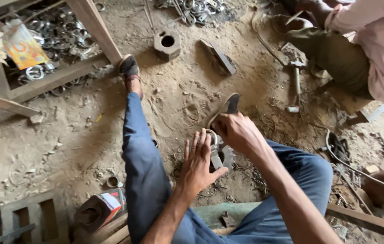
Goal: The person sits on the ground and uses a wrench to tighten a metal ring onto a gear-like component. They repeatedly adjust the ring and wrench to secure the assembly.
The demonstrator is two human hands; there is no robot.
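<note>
My left hand is spread flat, fingers apart, against a small metal part on the dirt floor between my legs. My right hand is closed over the top of the same part, next to a metal ring. A toothed grey disc shows just below the right hand. My legs in blue jeans stretch forward, the left foot in a sandal against a wooden frame, the right sandal just beyond my hands.
A wooden frame at the upper left holds many metal rings. A metal block with a hole and a flat bar lie ahead. Another person crouches at upper right near a hammer. A red-brown can lies at lower left.
</note>
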